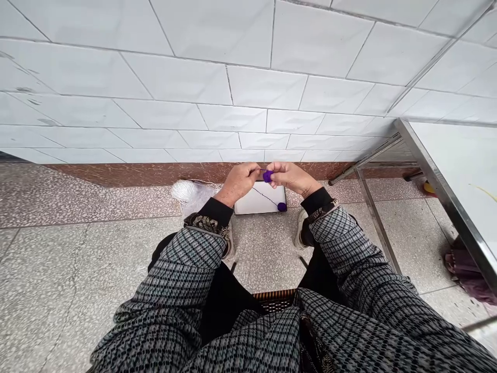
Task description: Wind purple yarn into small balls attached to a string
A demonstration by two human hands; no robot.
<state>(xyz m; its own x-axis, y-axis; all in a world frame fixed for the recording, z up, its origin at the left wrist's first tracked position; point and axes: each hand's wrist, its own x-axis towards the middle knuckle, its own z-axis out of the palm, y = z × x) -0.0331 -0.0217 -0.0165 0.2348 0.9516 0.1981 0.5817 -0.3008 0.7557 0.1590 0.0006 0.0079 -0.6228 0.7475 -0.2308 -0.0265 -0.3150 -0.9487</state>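
Observation:
My two hands meet in front of me above the floor. My right hand [292,177] is closed round a small purple crocheted piece [267,176]. My left hand [239,181] pinches a thin tool or the thread right beside that piece; which one is too small to tell. A purple thread [267,197] runs down from the piece to a little purple yarn ball [281,206] lying in a white box [256,204] on the floor between my feet.
A white yarn ball in a clear bag [188,192] sits left of the box by the tiled wall. A metal-framed table [438,181] stands at the right with a purple umbrella [466,269] under it. I sit on a woven stool [275,299].

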